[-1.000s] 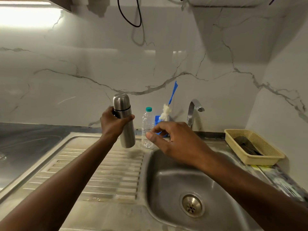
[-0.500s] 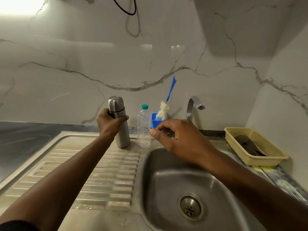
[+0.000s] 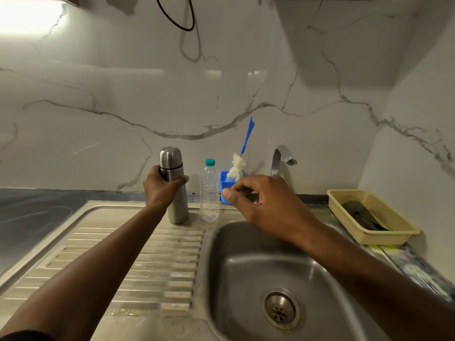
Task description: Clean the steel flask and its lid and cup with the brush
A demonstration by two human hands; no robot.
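Flask parked on the drainboard, brush not picked up yet

The steel flask [image 3: 176,193] is stood upright on the counter's ribbed drainboard [image 3: 138,254], just beside a plastic bottle [image 3: 209,193]. It's gripped round its upper body by the left hand [image 3: 162,188], cup still on top. The right hand [image 3: 261,200] is stretched over the sink [image 3: 246,267] toward the blue holder [image 3: 225,183] where the brush [image 3: 237,166] is stood. Its fingers are loosely curled and nothing seems to be held, though contact with the holder can't be ruled out. Probably setup stage: next the cup gets twisted off, or the brush gets lifted out.
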